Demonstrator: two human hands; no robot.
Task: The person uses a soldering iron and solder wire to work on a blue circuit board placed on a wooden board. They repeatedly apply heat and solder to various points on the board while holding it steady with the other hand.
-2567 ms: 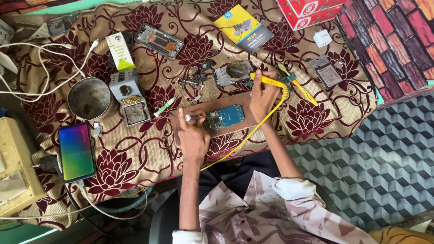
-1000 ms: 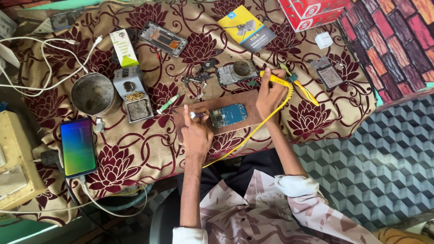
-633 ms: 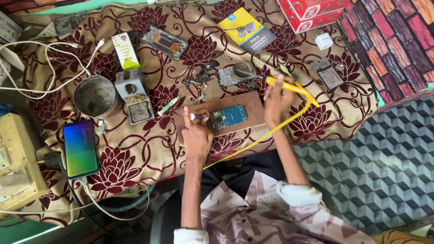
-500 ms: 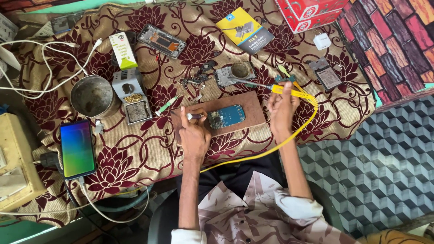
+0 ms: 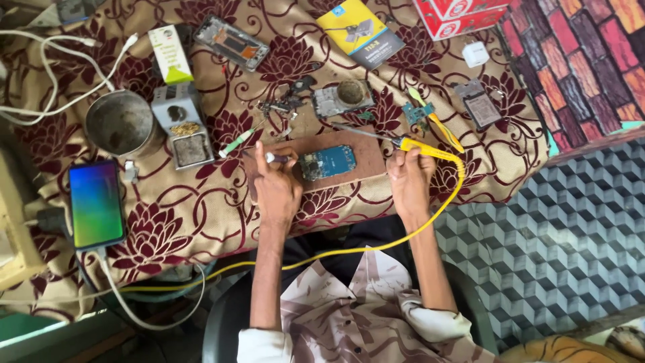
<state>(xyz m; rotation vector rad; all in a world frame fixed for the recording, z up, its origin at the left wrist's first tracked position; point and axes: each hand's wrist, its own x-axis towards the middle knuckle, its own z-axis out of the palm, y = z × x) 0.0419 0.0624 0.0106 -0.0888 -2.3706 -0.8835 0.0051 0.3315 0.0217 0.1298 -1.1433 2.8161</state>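
A blue circuit board (image 5: 327,162) lies on a brown wooden board (image 5: 363,156) on the flowered cloth. My left hand (image 5: 275,188) holds a thin metal tool (image 5: 274,158) whose tip sits just left of the circuit board. My right hand (image 5: 411,180) grips a yellow-handled soldering iron (image 5: 402,142). Its metal tip (image 5: 353,130) points left, over the wooden board's top edge above the circuit board. The iron's yellow cable (image 5: 430,215) loops down past my right arm.
A metal cup (image 5: 119,123), a grey soldering stand (image 5: 183,128), a lit phone (image 5: 96,204), white cables (image 5: 54,74), phone parts (image 5: 230,42), small boxes (image 5: 359,30) and yellow tweezers (image 5: 440,124) lie around the board. The table edge is at my waist.
My right hand moved the soldering iron from near the board's upper right out to the right and lower. My left hand stayed at the circuit board's left edge.
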